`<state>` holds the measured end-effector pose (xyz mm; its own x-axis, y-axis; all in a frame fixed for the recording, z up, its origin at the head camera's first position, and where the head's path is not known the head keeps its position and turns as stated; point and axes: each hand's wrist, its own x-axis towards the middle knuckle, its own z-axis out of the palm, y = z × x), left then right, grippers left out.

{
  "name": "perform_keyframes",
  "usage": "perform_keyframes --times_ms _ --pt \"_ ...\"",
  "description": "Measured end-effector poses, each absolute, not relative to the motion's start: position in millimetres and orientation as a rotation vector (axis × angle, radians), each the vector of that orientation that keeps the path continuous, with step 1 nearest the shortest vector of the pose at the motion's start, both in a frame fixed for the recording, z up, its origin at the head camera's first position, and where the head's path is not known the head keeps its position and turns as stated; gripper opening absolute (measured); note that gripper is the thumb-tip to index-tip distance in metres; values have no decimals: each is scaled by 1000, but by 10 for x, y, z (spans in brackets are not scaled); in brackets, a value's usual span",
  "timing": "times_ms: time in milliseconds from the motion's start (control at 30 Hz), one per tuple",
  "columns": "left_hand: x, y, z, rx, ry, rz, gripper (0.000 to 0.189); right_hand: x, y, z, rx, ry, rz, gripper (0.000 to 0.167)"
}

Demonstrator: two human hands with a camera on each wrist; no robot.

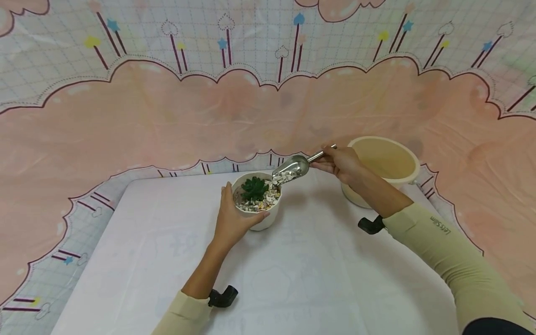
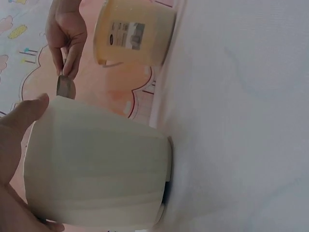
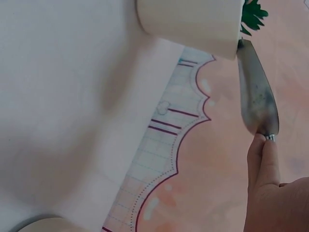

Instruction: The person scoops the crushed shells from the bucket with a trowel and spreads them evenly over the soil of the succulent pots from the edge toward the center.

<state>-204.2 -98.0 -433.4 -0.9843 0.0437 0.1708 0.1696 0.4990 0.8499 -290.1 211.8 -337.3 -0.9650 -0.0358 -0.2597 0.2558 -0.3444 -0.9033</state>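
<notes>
A white flower pot [image 1: 264, 221] stands on the white tabletop, holding a green succulent [image 1: 254, 188] and a layer of pale pebbles [image 1: 264, 204]. My left hand [image 1: 234, 218] grips the pot, thumb across its near side and fingers round its left. In the left wrist view the pot's faceted wall [image 2: 96, 164] fills the space beside the fingers. My right hand [image 1: 341, 163] pinches the handle of a metal scoop [image 1: 296, 166]. Pebbles lie in the scoop, whose lip is tilted down at the pot's right rim. The right wrist view shows the scoop's underside [image 3: 258, 92] at the rim.
A cream bucket [image 1: 356, 195] stands at the back right, behind my right forearm; a label [image 2: 126, 35] shows on its side in the left wrist view. A patterned pink and white cloth [image 1: 251, 121] rises behind the tabletop [image 1: 293, 279].
</notes>
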Motion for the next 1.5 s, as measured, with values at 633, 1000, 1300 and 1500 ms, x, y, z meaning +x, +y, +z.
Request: perform_keyframes --times_ms 633,1000,1300,1500 --pt "-2123 -1098 -4363 -293 -2647 -1484 129 -2899 2102 -3384 267 1691 -2415 18" --pt "-2046 -951 -4331 -186 -2638 -1341 128 -2898 2114 -3397 235 1689 -2425 22" --pt "-2093 -1020 -4341 -278 -2630 -1364 125 -2880 2101 -3390 218 1716 -2412 21" --pt "-2094 -1036 -4328 -283 -2645 -1376 126 -2878 2100 -3380 219 1706 -2421 20"
